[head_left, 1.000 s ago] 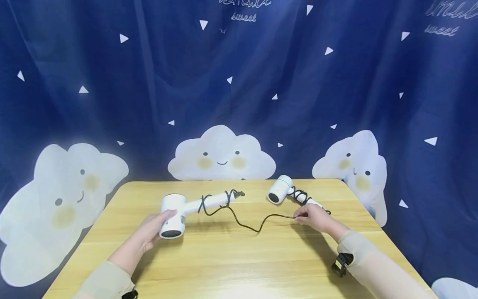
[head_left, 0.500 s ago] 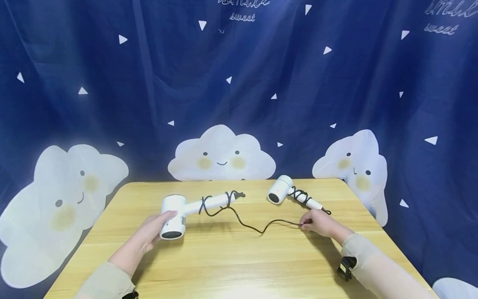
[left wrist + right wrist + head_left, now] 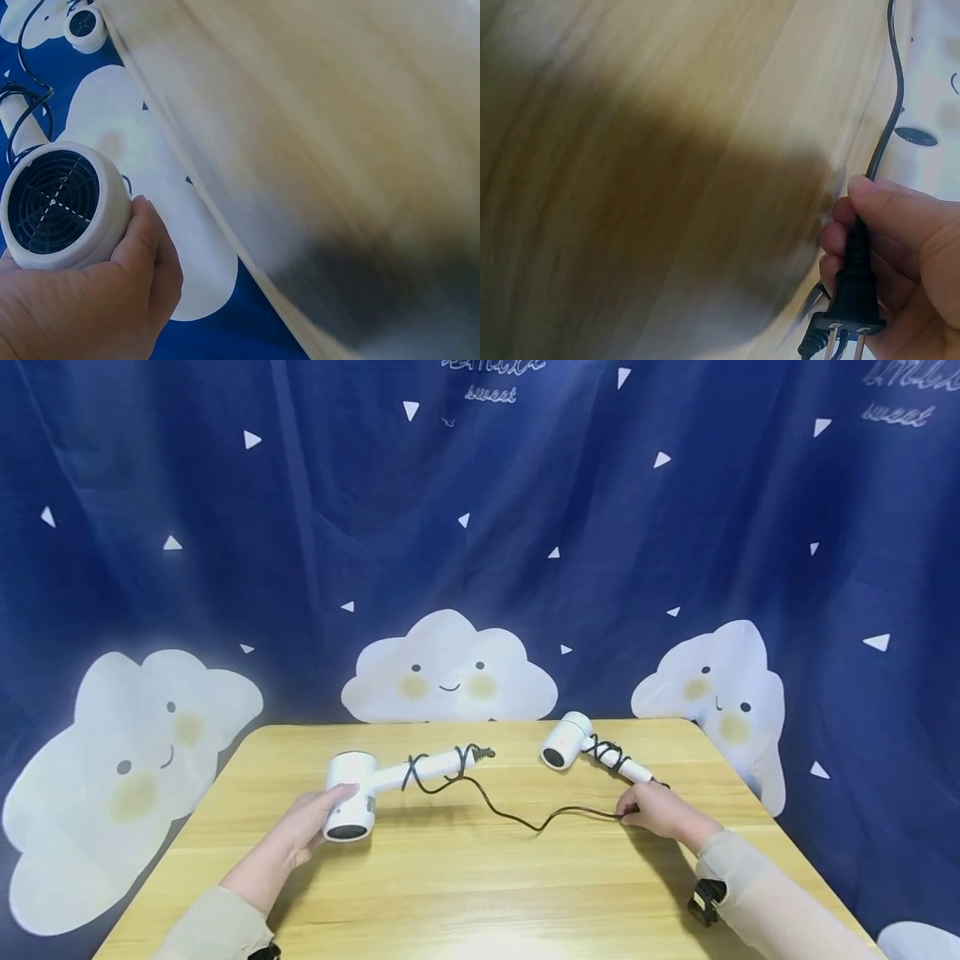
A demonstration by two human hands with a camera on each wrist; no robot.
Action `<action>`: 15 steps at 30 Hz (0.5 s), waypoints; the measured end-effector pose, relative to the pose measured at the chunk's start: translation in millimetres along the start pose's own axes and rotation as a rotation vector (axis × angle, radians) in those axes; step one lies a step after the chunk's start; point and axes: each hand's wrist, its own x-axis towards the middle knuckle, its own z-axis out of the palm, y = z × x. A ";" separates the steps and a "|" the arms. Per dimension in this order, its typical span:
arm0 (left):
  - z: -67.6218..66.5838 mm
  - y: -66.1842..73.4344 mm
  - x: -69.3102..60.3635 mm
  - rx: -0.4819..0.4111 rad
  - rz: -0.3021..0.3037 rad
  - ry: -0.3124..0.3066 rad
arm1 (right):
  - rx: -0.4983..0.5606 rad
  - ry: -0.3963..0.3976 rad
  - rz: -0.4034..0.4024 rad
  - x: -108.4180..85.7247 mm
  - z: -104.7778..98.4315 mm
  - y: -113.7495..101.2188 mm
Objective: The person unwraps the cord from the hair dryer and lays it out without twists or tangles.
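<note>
My left hand [image 3: 302, 823] grips the white barrel of a hair dryer [image 3: 352, 772], thumb along its side. The dryer is held above the left of the table, handle pointing right with black cord looped loosely around it. In the left wrist view its round dark grille [image 3: 52, 201] faces the camera. From the handle a slack length of black cord [image 3: 512, 817] runs right to my right hand [image 3: 663, 814]. There my thumb and fingers pinch the cord's end at a black two-prong plug [image 3: 855, 296], prongs bare below the fingers.
A second white hair dryer [image 3: 567, 739], cord wound round its handle, lies at the back right, just beyond my right hand. The wooden table [image 3: 465, 893] ends at a blue curtain [image 3: 450, 560] printed with clouds.
My right hand has moved a little right and nearer to me, drawing the plug and cord along. The left hand and its hair dryer stay almost still.
</note>
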 end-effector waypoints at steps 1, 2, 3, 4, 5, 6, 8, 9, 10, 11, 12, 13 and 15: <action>0.0 -0.1 0.0 0.006 0.000 0.000 | -0.008 0.001 -0.010 -0.5 -0.1 0.1; 0.0 -0.2 0.0 0.010 0.000 0.000 | -0.013 0.002 -0.011 -1.1 -0.4 -0.1; 0.0 -0.2 0.1 0.012 0.000 0.003 | -0.021 0.005 -0.017 -1.6 -0.7 -0.3; 0.0 -0.3 0.1 0.013 -0.001 0.005 | -0.026 0.007 -0.016 -2.2 -1.5 -0.9; 0.1 -0.2 0.1 0.013 -0.001 0.006 | -0.036 0.009 -0.015 -2.9 -2.1 -1.4; 0.1 -0.1 0.0 0.015 0.000 0.004 | -0.044 0.008 -0.008 -3.5 -2.9 -2.1; 0.1 0.1 -0.4 0.012 0.000 -0.001 | -0.057 0.002 0.009 -4.6 -4.2 -2.9; 0.1 0.1 -0.6 0.011 0.000 -0.002 | -0.064 -0.003 0.012 -5.0 -4.9 -3.3; -0.1 0.0 -0.8 0.009 0.001 -0.003 | -0.071 -0.009 0.016 -5.2 -5.5 -3.6; -0.4 -0.1 -1.1 0.009 0.003 -0.005 | -0.080 -0.013 0.017 -5.3 -5.7 -3.8; -0.7 -0.2 -1.4 0.010 0.003 -0.006 | -0.083 -0.017 0.020 -5.1 -6.0 -4.0; -1.2 -0.4 -1.6 0.008 0.004 -0.005 | -0.088 -0.020 0.020 -4.8 -5.9 -3.8; -2.2 -0.6 -2.0 0.006 0.005 -0.003 | -0.100 -0.022 0.013 -4.1 -5.8 -3.9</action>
